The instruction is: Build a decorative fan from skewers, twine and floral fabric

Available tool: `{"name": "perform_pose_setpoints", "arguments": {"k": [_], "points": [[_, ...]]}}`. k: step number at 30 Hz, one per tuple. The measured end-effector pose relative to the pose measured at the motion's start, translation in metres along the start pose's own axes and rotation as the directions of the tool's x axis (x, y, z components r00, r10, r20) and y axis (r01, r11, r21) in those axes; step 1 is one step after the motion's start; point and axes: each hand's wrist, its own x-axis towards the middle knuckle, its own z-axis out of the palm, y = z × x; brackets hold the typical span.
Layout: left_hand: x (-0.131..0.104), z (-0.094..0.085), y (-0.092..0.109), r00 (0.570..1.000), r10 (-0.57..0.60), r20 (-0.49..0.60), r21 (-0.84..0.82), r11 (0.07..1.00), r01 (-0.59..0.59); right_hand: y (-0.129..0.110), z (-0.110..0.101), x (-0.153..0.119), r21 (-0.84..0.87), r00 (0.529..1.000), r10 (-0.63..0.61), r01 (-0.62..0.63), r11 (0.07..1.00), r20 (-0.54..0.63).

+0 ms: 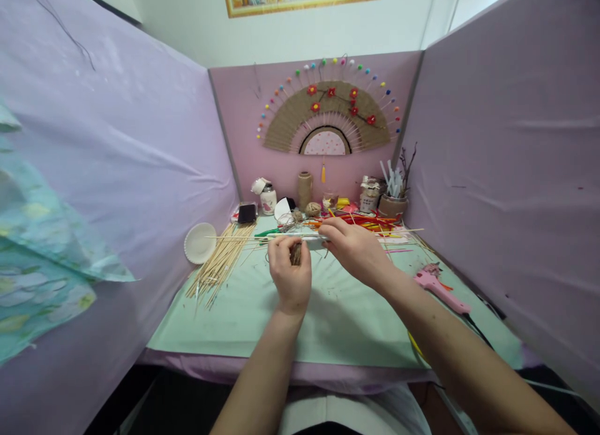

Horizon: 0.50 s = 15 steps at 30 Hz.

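Observation:
In front of me, above the table, my left hand is closed around a small brown bundle that looks like twine. Thin wooden sticks run sideways through both hands, sticking out to the left and right. My right hand pinches the sticks just to the right of my left hand, its fingertips bent over them. Whether the twine is wrapped around the sticks is hidden by my fingers.
Loose bamboo sticks lie at the left beside a white dish. A pink glue gun rests at the right. Red pipe cleaners, jars and a twine spool stand behind. A decorated fan hangs on the back panel.

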Motion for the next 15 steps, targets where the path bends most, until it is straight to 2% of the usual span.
{"name": "perform_pose_setpoints", "arguments": {"k": [7,15], "points": [[-0.0015,-0.001,-0.0032,1.0,-0.01,0.006,0.009,1.0,0.01,0.0048,-0.0049,-0.0029,-0.049,0.992,-0.099,0.103,0.993,0.077],[-0.0028,-0.0019,-0.0053,0.999,-0.042,0.006,-0.021,0.999,0.043,0.0086,-0.0025,-0.0037,-0.01,0.991,-0.106,0.107,0.994,0.085]]}}
